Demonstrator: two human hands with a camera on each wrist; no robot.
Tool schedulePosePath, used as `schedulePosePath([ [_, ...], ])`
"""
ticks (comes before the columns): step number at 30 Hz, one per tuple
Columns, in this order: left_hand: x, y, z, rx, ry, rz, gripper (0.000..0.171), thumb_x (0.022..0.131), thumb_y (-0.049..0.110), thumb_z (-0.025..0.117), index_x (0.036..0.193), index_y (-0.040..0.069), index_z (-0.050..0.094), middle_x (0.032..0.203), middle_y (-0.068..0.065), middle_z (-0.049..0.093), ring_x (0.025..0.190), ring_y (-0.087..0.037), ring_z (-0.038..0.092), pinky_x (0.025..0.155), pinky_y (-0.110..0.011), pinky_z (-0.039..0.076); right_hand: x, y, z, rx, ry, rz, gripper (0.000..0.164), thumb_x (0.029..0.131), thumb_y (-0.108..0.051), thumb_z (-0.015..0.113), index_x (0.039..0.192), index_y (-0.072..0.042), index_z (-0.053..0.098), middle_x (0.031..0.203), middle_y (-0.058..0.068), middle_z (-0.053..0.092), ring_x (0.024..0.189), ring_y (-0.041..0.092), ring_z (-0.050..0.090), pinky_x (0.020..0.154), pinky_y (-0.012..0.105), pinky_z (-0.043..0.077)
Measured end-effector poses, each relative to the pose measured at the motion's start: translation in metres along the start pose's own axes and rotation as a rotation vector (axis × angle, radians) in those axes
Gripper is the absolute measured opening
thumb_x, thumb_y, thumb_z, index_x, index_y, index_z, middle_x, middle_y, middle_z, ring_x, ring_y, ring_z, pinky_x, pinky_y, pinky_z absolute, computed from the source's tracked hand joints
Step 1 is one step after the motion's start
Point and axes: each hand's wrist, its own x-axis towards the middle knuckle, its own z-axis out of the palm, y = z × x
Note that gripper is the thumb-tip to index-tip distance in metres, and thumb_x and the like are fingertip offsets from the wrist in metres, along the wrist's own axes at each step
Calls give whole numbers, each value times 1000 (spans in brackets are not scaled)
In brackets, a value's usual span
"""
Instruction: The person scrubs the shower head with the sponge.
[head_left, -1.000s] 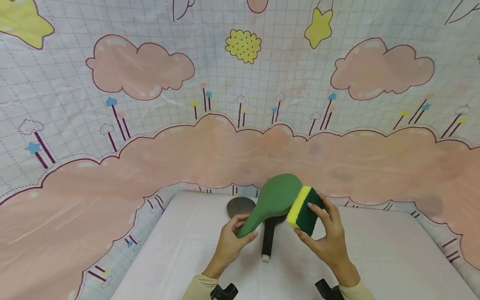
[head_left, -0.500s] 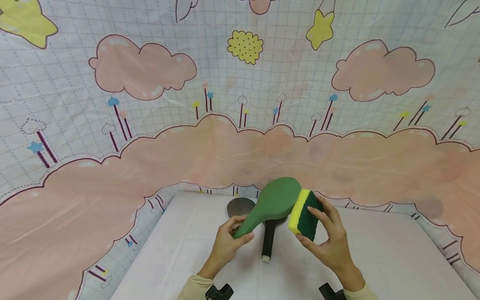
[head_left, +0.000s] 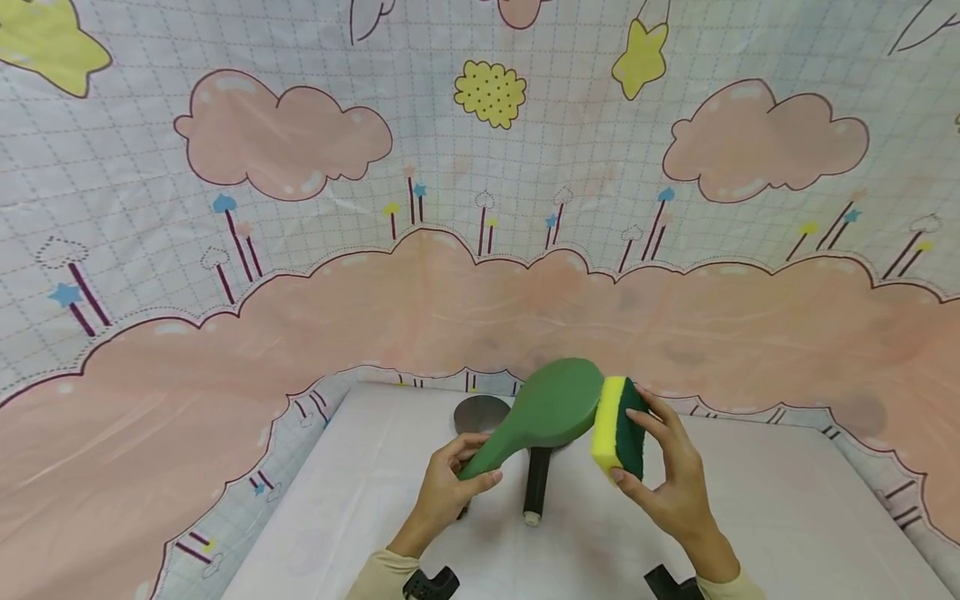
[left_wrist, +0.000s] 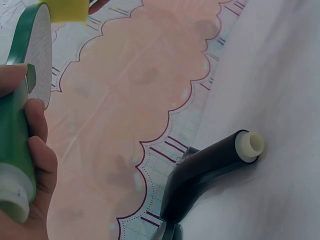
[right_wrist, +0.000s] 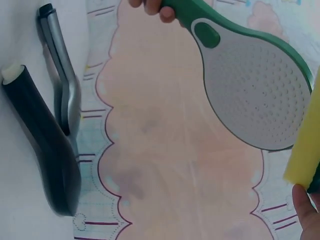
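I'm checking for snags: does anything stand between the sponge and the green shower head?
Nothing visible does: the right hand holds the sponge beside the green shower head; the black shower head lies below both.

Held slantwise aloft a green, grey-faced shower head [head_left: 553,408], rim against the yellow side of a green-backed scouring sponge [head_left: 618,427].

I count one sponge [head_left: 618,429] in the right fingers [head_left: 657,430]; shower heads, three: green shower head [head_left: 558,404] in the left fingers [head_left: 483,482], black shower head [head_left: 536,482] and grey shower head [head_left: 480,413] apart from both.
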Motion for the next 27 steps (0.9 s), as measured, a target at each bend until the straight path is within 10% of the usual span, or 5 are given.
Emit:
schedulePosePath([
  [9,-1,4,-2,9,-31,-22,42,80,10,77,119,4,64,104,-20,72,83,-8,63,73,-25,49,5,3,-6,233,-4,33,59,76,8,71,129,20,46,150,28,36,140,25,39,115,22,31],
  [27,-3,3,-2,-50,-136,-2,50,77,5,78,123,1,59,103,-25,69,78,-7,64,69,-25,51,2,6,-7,352,9,129,55,82,14,57,134,19,40,151,27,34,140,22,40,113,21,35],
])
